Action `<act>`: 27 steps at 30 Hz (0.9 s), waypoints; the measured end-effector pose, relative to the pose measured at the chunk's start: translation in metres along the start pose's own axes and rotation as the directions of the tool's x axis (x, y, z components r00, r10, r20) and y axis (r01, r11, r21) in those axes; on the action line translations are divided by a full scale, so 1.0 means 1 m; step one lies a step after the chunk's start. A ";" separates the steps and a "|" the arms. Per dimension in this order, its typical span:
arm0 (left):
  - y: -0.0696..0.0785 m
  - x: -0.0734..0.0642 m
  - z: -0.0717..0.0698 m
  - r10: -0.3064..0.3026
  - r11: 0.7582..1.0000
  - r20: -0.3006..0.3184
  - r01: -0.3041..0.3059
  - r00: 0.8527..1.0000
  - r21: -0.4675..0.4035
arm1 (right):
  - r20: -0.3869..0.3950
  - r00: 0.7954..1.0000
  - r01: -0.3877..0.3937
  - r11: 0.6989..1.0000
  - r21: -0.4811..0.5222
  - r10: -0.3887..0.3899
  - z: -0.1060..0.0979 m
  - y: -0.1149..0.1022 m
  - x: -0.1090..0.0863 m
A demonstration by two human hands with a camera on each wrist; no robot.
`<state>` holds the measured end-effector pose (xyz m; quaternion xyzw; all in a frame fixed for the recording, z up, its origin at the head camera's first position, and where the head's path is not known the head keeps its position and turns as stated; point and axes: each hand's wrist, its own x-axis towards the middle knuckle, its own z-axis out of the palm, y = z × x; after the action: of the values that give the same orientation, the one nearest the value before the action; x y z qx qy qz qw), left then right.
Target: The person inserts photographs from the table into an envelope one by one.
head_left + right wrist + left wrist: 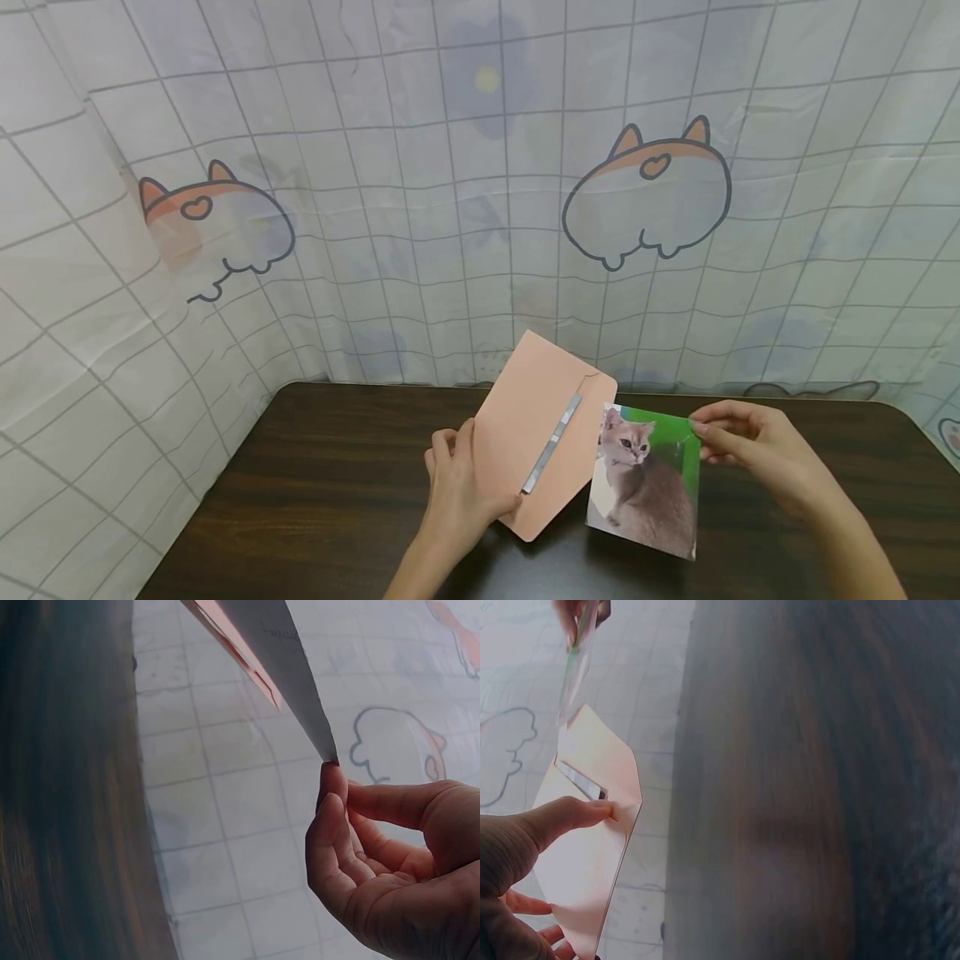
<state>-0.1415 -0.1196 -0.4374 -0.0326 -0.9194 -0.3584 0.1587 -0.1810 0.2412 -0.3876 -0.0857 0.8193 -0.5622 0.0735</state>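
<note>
A pink envelope (517,417), tilted above the table, is gripped at its lower left by my left hand (457,500). In the left wrist view the thumb presses its face near a silvery strip (583,780), while the other fingers lie behind. My right hand (765,454) pinches the upper right corner of a cat photo card (652,492) between thumb and fingers. The card stands just right of the envelope, its left edge close beside the envelope's right side. From the right wrist, the card's pale back (292,667) shows, with faint print on it.
Below both hands lies a dark wood table (322,500). Behind it hangs a white grid-patterned curtain (420,250) with cartoon animal prints, meeting the table's far edge and running along the left side.
</note>
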 end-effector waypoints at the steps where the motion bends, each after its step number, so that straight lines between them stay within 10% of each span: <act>1: 0.000 0.000 0.000 0.000 1.000 -0.002 0.000 1.000 -0.001 | 0.000 1.000 0.001 1.000 -0.002 -0.001 0.001 0.000 0.000; 27: 0.008 -0.003 0.002 -0.016 1.000 0.039 0.016 0.999 0.003 | 0.025 0.999 0.026 0.999 0.020 -0.027 0.015 -0.002 0.004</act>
<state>-0.1372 -0.1123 -0.4342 -0.0318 -0.9229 -0.3580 0.1379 -0.1815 0.2265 -0.3914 -0.1030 0.8115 -0.5700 0.0770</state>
